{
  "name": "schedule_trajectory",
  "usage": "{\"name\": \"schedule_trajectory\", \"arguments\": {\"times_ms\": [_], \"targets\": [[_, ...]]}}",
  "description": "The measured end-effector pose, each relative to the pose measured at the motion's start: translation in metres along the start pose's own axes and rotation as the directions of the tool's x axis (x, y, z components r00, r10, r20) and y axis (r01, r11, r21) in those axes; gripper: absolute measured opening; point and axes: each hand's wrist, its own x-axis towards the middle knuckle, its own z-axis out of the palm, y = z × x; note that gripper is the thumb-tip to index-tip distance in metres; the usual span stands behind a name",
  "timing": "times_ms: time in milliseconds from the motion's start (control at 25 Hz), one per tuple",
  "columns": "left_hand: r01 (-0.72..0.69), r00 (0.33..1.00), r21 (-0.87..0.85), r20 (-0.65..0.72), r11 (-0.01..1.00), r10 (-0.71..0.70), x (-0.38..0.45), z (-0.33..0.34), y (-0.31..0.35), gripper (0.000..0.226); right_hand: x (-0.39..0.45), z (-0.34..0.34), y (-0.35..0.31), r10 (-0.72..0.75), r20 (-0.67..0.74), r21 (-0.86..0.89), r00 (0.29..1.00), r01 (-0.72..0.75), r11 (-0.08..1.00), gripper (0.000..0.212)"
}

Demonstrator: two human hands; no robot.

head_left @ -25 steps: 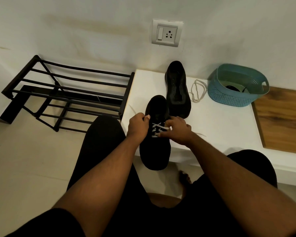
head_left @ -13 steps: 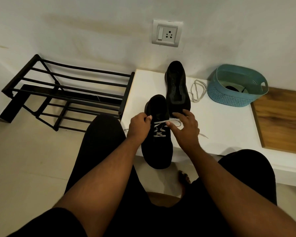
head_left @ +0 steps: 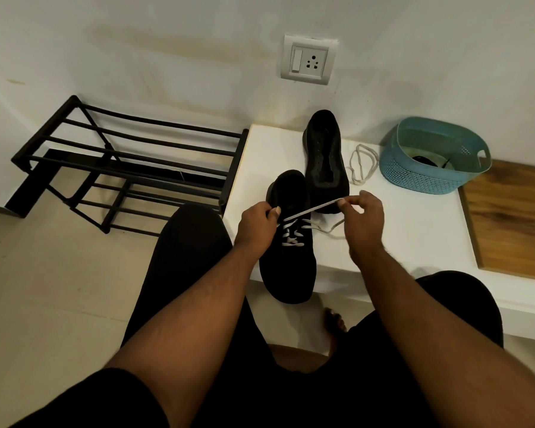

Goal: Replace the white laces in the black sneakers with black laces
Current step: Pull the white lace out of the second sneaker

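Head view, left to right: the left hand holds the collar of the near sneaker, its grip curled on the shoe's left edge to steady it where it lies half over the front edge of the white bench. Just right of that grip, the white lace now runs taut in a straight line up to the right hand, whose grip pinches the lace's free end between thumb and fingertip. Half a second ago that hand was spread above the eyelets with the lace slack; it has since closed on the strand and drawn it out to the right, so one more crossing looks freed while several rows remain threaded. Beyond the right grip lies the far sneaker, already unlaced, with its removed lace coiled beside it, then the blue basket, where something dark, likely the black laces, waits.
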Motion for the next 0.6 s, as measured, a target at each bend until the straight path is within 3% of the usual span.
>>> {"name": "schedule_trajectory", "arguments": {"times_ms": [80,160,240,320,400,440,520,600], "targets": [[0.006,1.000,-0.007,-0.011,1.000,-0.006,-0.002,0.002,0.002,0.028,-0.006,-0.014,0.003,-0.016,0.033,-0.186,0.999,0.022,0.982,0.012],[0.010,1.000,-0.015,-0.011,1.000,-0.010,-0.003,0.003,0.003,0.029,-0.014,-0.009,0.002,-0.149,0.176,-0.342,0.973,0.202,0.918,0.029],[0.012,1.000,-0.028,-0.005,1.000,-0.012,-0.003,0.002,0.003,0.029,-0.019,0.008,-0.006,-0.271,0.327,-0.426,0.905,0.397,0.813,0.029],[0.020,1.000,-0.039,0.008,0.999,-0.020,-0.004,0.001,0.004,0.029,-0.019,0.025,-0.012,-0.276,0.449,-0.552,0.850,0.506,0.663,0.023],[0.024,1.000,-0.036,0.017,0.999,-0.024,-0.005,0.001,0.005,0.029,-0.022,0.037,-0.014,-0.232,0.484,-0.643,0.844,0.523,0.559,0.018],[0.026,1.000,-0.023,0.014,0.999,-0.025,-0.006,0.000,0.006,0.029,-0.023,0.042,-0.012,-0.219,0.482,-0.640,0.848,0.512,0.573,0.016],[0.028,1.000,-0.011,0.005,1.000,-0.028,-0.004,-0.001,0.005,0.028,-0.022,0.043,-0.008,-0.249,0.401,-0.523,0.882,0.444,0.728,0.011],[0.042,0.999,-0.016,0.001,0.999,-0.042,-0.004,-0.003,0.004,0.026,-0.011,0.032,-0.009,-0.208,0.118,-0.259,0.971,0.232,0.938,0.005]]}}
